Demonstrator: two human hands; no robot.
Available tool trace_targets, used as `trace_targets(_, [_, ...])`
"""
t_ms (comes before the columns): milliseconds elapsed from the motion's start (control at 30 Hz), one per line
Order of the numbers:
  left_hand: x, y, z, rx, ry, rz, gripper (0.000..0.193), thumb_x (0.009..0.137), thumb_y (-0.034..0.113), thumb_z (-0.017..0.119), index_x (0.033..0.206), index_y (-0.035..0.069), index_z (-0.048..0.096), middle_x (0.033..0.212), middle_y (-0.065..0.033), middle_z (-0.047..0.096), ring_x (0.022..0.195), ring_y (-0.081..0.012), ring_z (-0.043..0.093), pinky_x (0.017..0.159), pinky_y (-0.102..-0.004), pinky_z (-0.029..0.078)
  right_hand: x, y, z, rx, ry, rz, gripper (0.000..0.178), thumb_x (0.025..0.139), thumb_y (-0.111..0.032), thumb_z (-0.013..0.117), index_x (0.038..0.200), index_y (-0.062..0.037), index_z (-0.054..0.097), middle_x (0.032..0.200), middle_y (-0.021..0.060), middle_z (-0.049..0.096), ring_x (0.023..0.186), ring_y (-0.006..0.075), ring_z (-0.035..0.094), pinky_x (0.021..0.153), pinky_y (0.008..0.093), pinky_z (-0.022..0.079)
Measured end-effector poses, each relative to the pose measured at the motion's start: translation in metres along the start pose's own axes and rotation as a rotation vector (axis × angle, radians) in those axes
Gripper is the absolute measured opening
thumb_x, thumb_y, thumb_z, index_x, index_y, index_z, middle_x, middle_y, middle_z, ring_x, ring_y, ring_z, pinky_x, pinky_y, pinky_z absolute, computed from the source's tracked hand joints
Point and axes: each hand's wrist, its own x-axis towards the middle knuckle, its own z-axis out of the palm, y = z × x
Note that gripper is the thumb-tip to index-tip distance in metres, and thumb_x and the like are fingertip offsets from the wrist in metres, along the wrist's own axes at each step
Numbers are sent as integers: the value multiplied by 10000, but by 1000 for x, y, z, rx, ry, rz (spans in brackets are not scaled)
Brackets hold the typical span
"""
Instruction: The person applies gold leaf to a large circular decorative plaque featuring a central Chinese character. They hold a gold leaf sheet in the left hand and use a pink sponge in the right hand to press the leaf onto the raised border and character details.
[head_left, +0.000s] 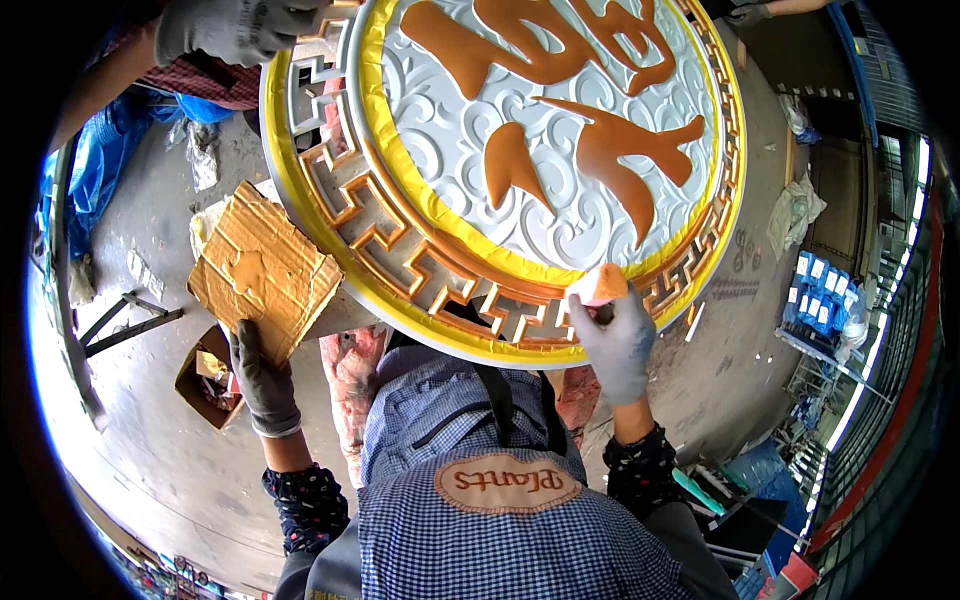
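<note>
the left hand (265,385), in a dark grey glove, is clamped on the near edge of the cardboard (285,300), thumb over the top face and the other fingers mostly hidden beneath. a smear of orange-brown paint (250,270) lies on the card, which is held tilted just left of the panel (550,155).

the right hand (615,345), in a paler grey glove, has its thumb and fingers closed on the sponge (606,284), a small pinkish piece with an orange face turned away from the palm. the sponge is over the panel's near side, at the inner edge of the fretwork (440,280); whether it presses on the surface, i cannot tell.

the panel is round and spreads out in front of the person, with silvery scroll relief, raised brown strokes (605,145), and a yellow band (470,232) between the relief and the coppery fretwork (a second yellow ring runs along the outer rim).

at the upper left, another person's gloved hand (235,30) is by the panel's rim; one more gloved hand (748,15) shows at the upper right. a box (205,410) sits below the cardboard, and blue packs (818,290) are stacked far right. the wearer's apron (500,540) is blue check.
</note>
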Motion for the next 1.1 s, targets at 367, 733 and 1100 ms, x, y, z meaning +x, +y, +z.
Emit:
trace_targets(367, [-1,12,3,187,-13,111,423,1116,261,572,1467,26,551,1376,-99,604,1294,-192,586,1051,-363,518,-1,-8,6,-72,-22,-44,281,841,-210,882,970,-64,679,788,71,668,637,229,680,611,354,542])
trace_targets(733, [-39,107,80,-607,-172,-510,413,1085,221,633,1411,-26,577,1307,-71,682,1192,-173,655,1020,-327,539,3,-122,10,374,-288,-362,279,826,-111,872,1039,-15,720,1038,124,719,968,320,714,836,412,579])
trace_targets(1100, [-64,111,110,-554,-373,-488,423,1103,226,618,1441,-25,574,1345,-44,664,1187,-100,597,1046,-289,476,-4,-135,37,285,-209,-531,416,785,-94,896,1136,-41,678,1072,130,721,954,333,724,842,418,590])
